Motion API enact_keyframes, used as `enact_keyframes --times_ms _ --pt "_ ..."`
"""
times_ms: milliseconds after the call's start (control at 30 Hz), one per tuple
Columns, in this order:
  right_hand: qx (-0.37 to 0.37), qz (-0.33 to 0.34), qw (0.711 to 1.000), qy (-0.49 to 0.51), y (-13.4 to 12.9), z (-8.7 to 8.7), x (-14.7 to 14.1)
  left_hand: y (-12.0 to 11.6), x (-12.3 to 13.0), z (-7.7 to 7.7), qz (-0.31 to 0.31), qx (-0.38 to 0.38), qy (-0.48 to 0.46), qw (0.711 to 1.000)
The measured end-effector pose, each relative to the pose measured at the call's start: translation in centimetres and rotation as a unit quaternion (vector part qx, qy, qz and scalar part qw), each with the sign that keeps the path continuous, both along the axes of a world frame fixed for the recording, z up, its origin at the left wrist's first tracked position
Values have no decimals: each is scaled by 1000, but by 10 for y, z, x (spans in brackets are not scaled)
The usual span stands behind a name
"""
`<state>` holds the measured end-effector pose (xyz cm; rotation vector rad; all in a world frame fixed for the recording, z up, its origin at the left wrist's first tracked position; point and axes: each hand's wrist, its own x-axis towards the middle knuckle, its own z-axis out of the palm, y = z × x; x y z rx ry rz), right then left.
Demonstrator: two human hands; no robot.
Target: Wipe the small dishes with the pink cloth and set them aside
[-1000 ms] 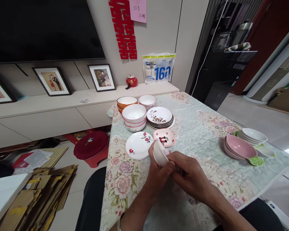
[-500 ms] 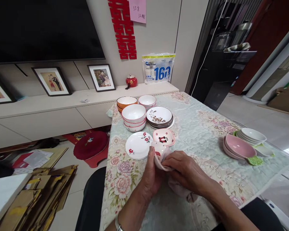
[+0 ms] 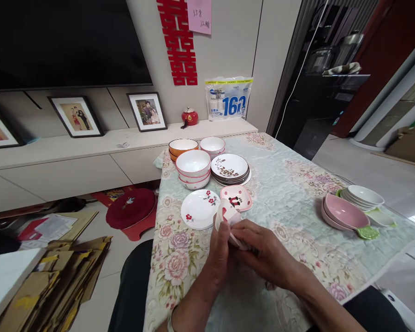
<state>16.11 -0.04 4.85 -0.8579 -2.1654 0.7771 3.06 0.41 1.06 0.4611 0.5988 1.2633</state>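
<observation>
My left hand [image 3: 218,251] is closed around a small white dish with red markings [image 3: 224,211], which it holds tilted above the near part of the table. My right hand [image 3: 268,251] presses a pale pink cloth [image 3: 242,244] against the dish; the fingers hide much of both. Just beyond lies a square pink-rimmed dish with a cartoon figure [image 3: 235,198]. To its left is a short stack of white plates with red flowers [image 3: 198,210].
Behind stand white bowls [image 3: 193,163], orange bowls [image 3: 183,146] and brown-patterned plates [image 3: 229,166]. Pink leaf-shaped bowls [image 3: 346,211] and small white dishes [image 3: 365,196] sit at the table's right. A red-cushioned stool [image 3: 131,210] and flattened cardboard [image 3: 65,272] are on the floor at left.
The dish has turned and tilted in my left hand. My right hand has shifted slightly with the cloth, whose hanging end is now mostly hidden. The other tableware stays put.
</observation>
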Motion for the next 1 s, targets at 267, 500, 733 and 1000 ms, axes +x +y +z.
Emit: enact_keyframes --times_ms 267,500,733,1000 --pt "-55 90 994 -41 4 23 29 0 3 6 -118 -21 -113 986" --pt "-53 28 995 85 3 10 18 2 -1 11 -140 -88 -158 974" --pt "160 -120 979 36 4 -10 0 -3 3 4 -200 -85 -161 963" --pt "113 -241 949 -171 3 -22 -1 -3 6 -4 -83 -41 -75 993"
